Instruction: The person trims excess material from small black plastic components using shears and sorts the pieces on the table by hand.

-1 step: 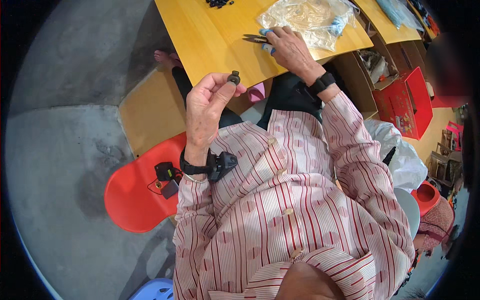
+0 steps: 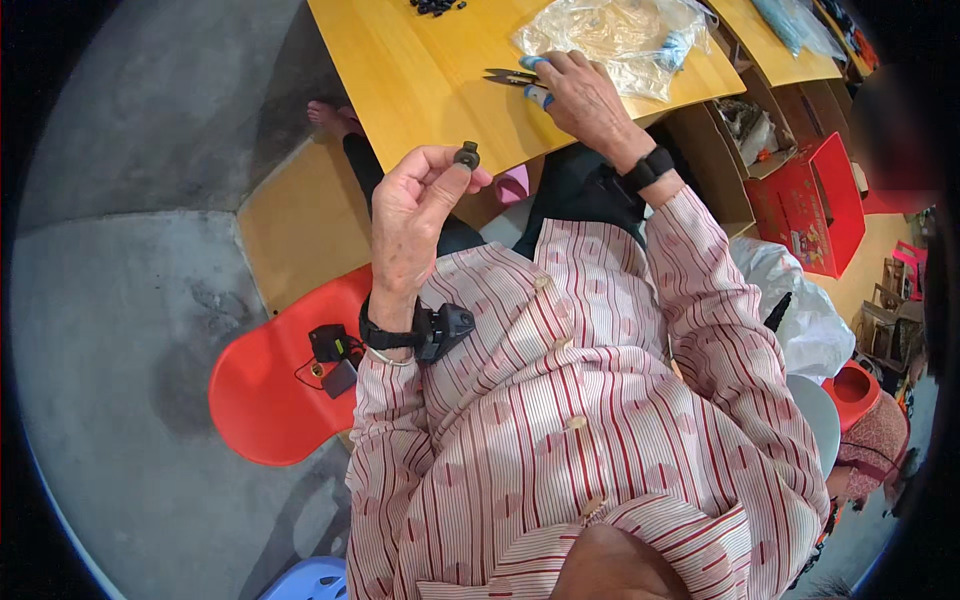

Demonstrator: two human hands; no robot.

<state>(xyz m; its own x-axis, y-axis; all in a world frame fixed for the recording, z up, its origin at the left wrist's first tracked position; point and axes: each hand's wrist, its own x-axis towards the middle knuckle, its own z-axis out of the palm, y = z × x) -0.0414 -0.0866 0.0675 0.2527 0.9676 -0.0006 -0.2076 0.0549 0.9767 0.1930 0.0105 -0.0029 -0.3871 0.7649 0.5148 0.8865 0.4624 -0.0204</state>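
Between the thumb and fingers of my left hand (image 2: pixel 415 205) is a small dark part (image 2: pixel 467 155) with a round knob-like end, held at the near edge of the table. It is too small to tell its exact kind. My right hand (image 2: pixel 595 108) rests over the tabletop, closed around a pair of thread snips (image 2: pixel 512 78) with blue and white grips. Their dark blades point left and stand slightly apart, away from the small part. Part of the grips is hidden under my fingers.
The yellow table (image 2: pixel 420 80) bears a heap of small black pieces (image 2: pixel 437 6) and a clear plastic bag (image 2: pixel 600 40). Cardboard boxes, one a red box (image 2: pixel 815 215), stand at the right. A red chair (image 2: pixel 265 390) holding small black devices is at the left.
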